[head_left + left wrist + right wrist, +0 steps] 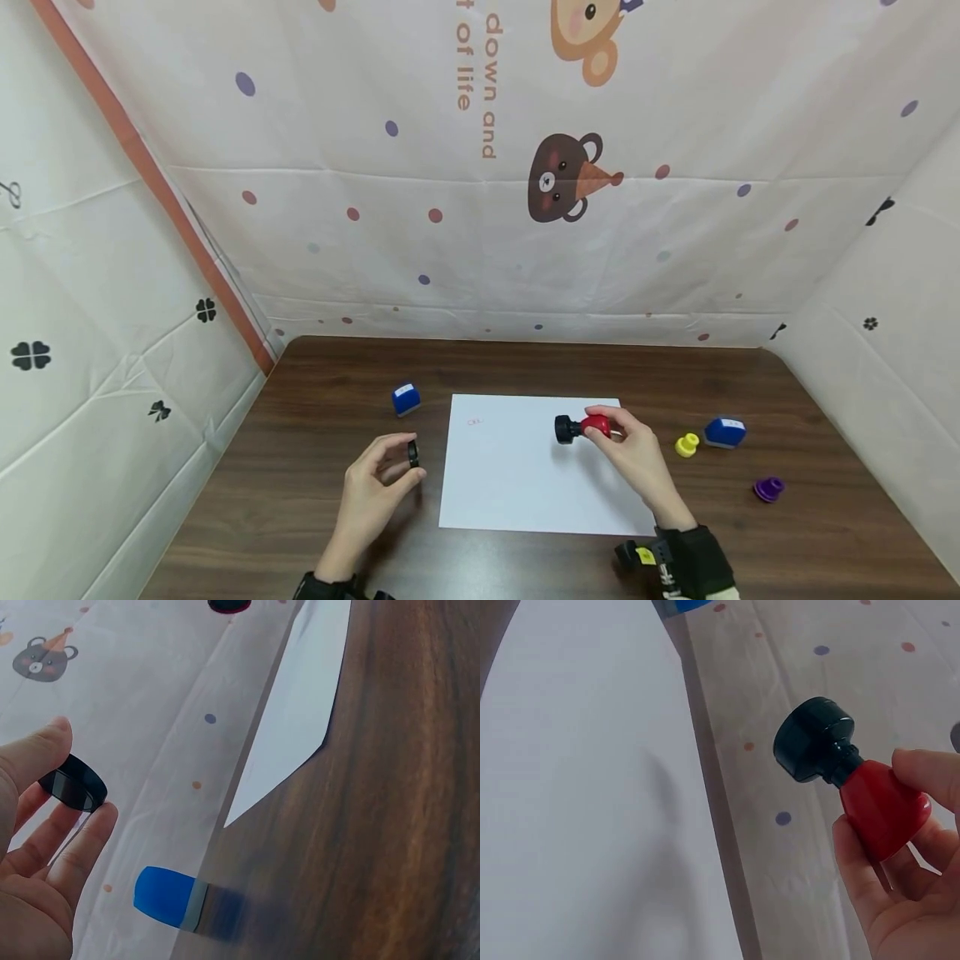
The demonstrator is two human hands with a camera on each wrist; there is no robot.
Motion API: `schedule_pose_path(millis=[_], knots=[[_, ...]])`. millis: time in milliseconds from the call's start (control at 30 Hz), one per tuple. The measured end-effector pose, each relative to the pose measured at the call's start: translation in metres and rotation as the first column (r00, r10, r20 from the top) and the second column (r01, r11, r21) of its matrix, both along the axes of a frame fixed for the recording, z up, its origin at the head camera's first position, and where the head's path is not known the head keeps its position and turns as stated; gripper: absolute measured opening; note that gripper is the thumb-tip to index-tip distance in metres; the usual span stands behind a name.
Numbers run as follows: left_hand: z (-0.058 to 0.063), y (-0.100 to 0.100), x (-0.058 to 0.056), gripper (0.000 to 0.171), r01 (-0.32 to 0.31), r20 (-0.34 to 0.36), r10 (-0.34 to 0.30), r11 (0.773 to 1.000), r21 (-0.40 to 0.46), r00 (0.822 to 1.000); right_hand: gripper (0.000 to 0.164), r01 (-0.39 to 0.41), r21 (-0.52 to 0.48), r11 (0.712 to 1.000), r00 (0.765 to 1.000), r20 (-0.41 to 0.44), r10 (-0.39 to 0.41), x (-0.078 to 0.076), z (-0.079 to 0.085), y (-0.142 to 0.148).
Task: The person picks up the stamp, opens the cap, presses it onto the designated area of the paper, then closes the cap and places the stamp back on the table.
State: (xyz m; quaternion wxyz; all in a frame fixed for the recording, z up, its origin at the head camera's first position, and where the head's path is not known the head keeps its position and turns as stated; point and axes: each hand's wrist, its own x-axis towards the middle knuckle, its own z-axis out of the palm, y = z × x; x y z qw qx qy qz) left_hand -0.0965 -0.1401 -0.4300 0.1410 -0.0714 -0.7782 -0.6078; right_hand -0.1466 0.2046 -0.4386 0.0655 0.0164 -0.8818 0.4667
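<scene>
My right hand [628, 450] grips the red handle of a hand stamp [881, 806] over the right part of a white sheet of paper [517, 492]. The stamp lies sideways in the air, its black round head pointing left. To the left of the sheet, my left hand [375, 492] pinches a small round black cap [73, 784] between thumb and fingers, raised above the table. A small faint red mark [475, 422] shows near the paper's upper left corner.
A blue rounded block with a pale base [406, 399] stands behind my left hand. On the right are a yellow stamp [686, 445], another blue block [725, 432] and a purple stamp [768, 489]. A patterned cloth [337, 250] hangs behind the wooden table [315, 400].
</scene>
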Motion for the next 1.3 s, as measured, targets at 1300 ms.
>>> schedule_pose_path(millis=[1300], knots=[[-0.027,0.002,0.003,0.047,-0.020,-0.011,0.021,0.999,0.029,1.000,0.027,-0.249,0.353,0.902,0.945,-0.115,0.305,-0.060,0.003,-0.084]])
